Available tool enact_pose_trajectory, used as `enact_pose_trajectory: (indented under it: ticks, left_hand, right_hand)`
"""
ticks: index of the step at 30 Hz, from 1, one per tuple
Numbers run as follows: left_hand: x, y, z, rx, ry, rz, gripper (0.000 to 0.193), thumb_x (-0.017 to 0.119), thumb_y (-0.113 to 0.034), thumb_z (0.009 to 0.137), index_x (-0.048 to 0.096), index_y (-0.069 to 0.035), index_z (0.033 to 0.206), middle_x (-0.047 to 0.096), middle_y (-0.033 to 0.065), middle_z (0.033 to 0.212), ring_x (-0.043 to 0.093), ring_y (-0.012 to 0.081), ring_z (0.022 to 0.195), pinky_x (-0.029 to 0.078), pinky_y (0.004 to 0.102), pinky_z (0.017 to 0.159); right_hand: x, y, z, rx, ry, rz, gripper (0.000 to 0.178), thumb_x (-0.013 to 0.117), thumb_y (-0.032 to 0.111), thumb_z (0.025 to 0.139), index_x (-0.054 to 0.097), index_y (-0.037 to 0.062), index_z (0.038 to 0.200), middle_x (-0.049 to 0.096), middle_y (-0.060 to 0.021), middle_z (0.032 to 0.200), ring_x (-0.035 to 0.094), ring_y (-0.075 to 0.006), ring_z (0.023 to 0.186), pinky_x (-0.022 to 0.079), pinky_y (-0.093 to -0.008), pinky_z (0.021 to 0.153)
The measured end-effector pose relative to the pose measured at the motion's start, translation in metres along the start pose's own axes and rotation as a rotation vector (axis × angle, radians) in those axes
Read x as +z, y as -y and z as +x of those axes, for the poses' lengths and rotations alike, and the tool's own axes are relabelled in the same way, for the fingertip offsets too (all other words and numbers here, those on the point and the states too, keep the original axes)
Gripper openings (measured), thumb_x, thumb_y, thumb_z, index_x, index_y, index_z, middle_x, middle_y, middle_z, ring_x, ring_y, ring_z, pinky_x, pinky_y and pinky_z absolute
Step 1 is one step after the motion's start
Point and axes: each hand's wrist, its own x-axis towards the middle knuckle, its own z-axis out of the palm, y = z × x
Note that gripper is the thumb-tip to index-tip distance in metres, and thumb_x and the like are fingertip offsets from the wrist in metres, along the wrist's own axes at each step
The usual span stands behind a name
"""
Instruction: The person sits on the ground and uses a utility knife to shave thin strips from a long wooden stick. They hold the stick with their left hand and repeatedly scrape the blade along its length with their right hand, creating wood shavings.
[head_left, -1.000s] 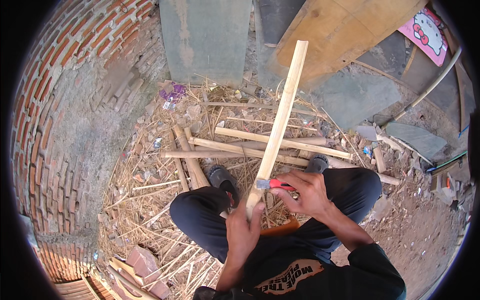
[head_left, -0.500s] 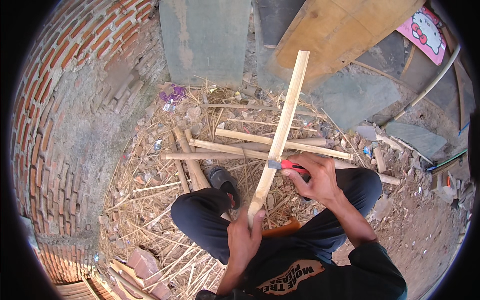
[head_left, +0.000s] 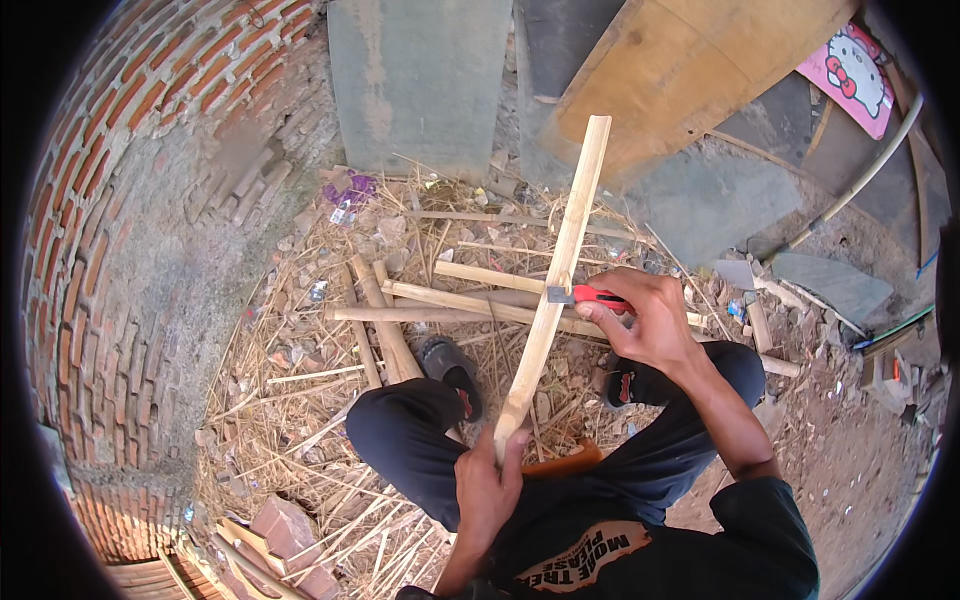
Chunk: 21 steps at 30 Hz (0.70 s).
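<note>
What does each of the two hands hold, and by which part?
Left hand: the bamboo strip, by its near end. Right hand: the red cutter, by its handle.

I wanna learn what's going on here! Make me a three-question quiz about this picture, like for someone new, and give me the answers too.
1. Which hand holds the red-handled cutter?
A) left
B) right
C) both

2. True or false: the left hand holds the lower end of the bamboo strip.

3. Fill in the blank: the brick wall is on the picture's ____ side.

Key:
1. B, the right hand.
2. True.
3. Left.
</note>
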Motion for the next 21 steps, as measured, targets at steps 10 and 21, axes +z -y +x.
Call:
enact_pose_trajectory:
  ticks: [10, 21]
  left_hand:
    - [-0.006, 0.006, -0.006, -0.04, 0.004, 0.012, 0.038, 0.068, -0.033, 0.112, 0.069, 0.004, 0.108, 0.066, 0.0243, 0.067, 0.068, 0.0465, 0.062, 0.05, 0.0512, 0.06]
    - [-0.015, 0.013, -0.022, -0.113, 0.031, 0.035, 0.038, 0.068, -0.033, 0.112, 0.07, 0.005, 0.107, 0.065, 0.0257, 0.068, 0.068, 0.0474, 0.063, 0.05, 0.0517, 0.06]
  right_hand:
    - [-0.01, -0.02, 0.029, 0.039, -0.021, -0.068, 0.026, 0.085, 0.026, 0.095, 0.084, 0.0039, 0.109, 0.082, -0.0155, 0.097, 0.079, -0.0324, 0.078, 0.062, -0.0396, 0.072]
    - [-0.023, -0.052, 0.079, 0.064, -0.051, -0.161, 0.027, 0.081, 0.028, 0.1, 0.081, 0.0018, 0.107, 0.076, -0.0166, 0.086, 0.069, -0.0314, 0.068, 0.054, -0.039, 0.066]
